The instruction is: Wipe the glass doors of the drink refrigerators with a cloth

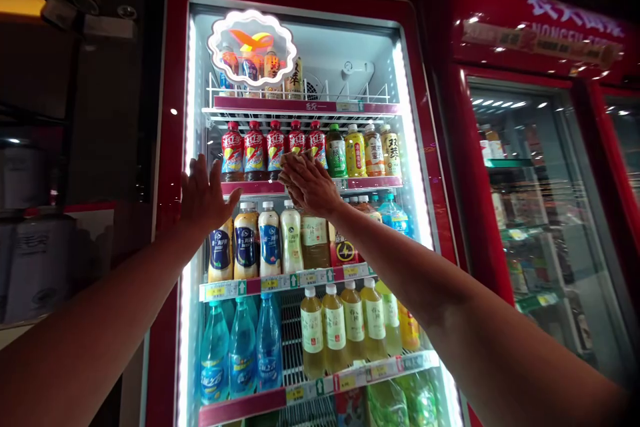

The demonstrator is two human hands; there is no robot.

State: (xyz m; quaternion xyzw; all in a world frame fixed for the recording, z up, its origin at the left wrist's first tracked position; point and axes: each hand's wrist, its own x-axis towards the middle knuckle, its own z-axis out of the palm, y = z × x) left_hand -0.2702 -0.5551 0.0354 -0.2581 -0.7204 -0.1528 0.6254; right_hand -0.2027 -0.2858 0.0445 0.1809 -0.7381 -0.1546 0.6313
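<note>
My left hand (204, 193) is spread flat at the left side of the glass door of a red drinks fridge (173, 80), fingers pointing up and nothing in them. Nearer the middle of the glass, my right hand (313, 187) lies flat with its fingers together, pressing what looks like a crumpled brownish cloth (286, 177); most of it is hidden under the fingers. Behind the glass, red-labelled bottles (255, 150) stand above and between my hands. Below them are bottles with dark blue labels (246, 240) and a white-labelled bottle (270, 240).
A lit scalloped sign (251, 48) glows at the door's upper left. Lower shelves hold blue bottles (242, 350) and pale yellow bottles (334, 327). Another red fridge (480, 180) stands to the right. Stacked grey-white packages (37, 260) are at the dark left side.
</note>
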